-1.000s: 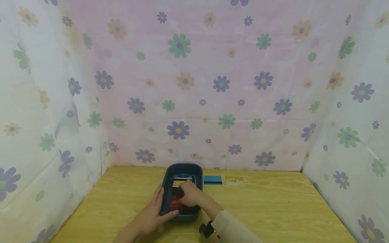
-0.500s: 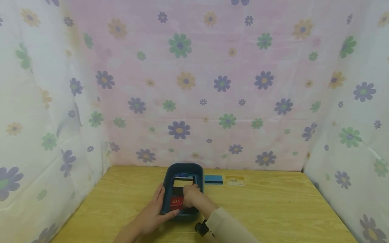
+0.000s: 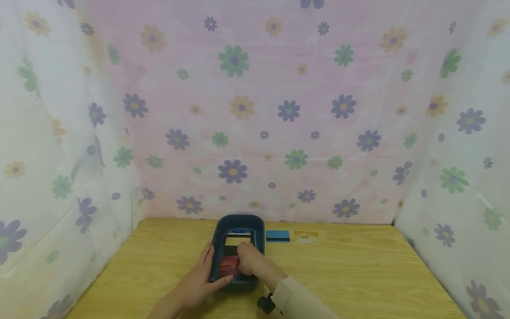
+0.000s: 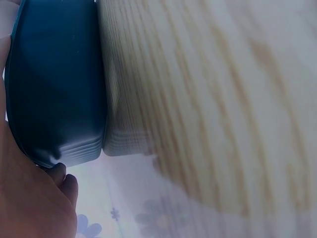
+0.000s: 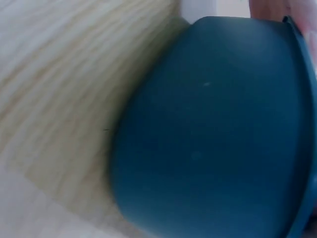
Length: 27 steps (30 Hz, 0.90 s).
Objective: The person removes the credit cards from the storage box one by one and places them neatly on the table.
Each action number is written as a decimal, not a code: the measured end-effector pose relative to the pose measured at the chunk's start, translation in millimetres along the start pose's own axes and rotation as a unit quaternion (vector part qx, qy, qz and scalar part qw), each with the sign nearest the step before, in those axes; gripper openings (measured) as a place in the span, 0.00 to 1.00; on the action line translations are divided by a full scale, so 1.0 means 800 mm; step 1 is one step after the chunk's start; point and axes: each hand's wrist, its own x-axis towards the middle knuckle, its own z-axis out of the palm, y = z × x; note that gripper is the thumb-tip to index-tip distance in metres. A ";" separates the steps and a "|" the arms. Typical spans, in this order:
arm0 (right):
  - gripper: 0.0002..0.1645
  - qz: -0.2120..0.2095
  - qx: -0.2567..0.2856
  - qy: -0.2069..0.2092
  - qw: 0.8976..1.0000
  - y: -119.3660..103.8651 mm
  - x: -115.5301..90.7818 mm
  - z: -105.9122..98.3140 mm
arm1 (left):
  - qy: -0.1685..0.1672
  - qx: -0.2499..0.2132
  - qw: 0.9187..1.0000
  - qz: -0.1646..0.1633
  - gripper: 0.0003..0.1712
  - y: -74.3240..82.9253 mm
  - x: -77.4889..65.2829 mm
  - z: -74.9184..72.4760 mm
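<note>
Red card [image 3: 228, 265] lies just left of the right hand [image 3: 251, 260]; fingers curled, but pinching it? Can't tell!

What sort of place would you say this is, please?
Probably a small screened-off booth, perhaps for filming: flower-patterned sheets hang on three sides of a wood-grain table, where a dark blue tub of cards stands.

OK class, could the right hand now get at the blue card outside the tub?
Probably yes: the blue card lies uncovered on the table, just right of the tub. The right hand is inside the tub at the red card, so it would first need to lift out.
</note>
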 end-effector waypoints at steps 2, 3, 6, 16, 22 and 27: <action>0.17 -0.013 0.014 0.010 1.000 0.002 -0.001 0.003 | 0.002 0.001 1.000 0.000 0.67 0.000 0.000 0.000; 0.19 -0.016 0.024 0.013 0.999 0.003 -0.001 0.004 | 0.002 0.002 1.000 0.001 0.67 -0.001 -0.001 0.000; 0.23 -0.025 0.054 0.022 0.998 0.007 -0.003 0.006 | 0.002 0.004 1.000 0.002 0.67 0.000 -0.002 0.000; 0.31 -0.018 0.256 0.048 0.965 0.015 -0.004 -0.002 | -0.002 0.006 1.000 0.005 0.66 0.005 -0.005 -0.002; 0.28 -0.029 0.372 0.082 0.924 0.019 -0.003 0.002 | -0.001 -0.001 1.000 0.011 0.66 0.006 -0.006 -0.003; 0.21 -0.036 0.395 0.096 0.913 0.019 -0.003 0.004 | 0.002 0.002 1.000 0.014 0.66 0.005 -0.007 -0.002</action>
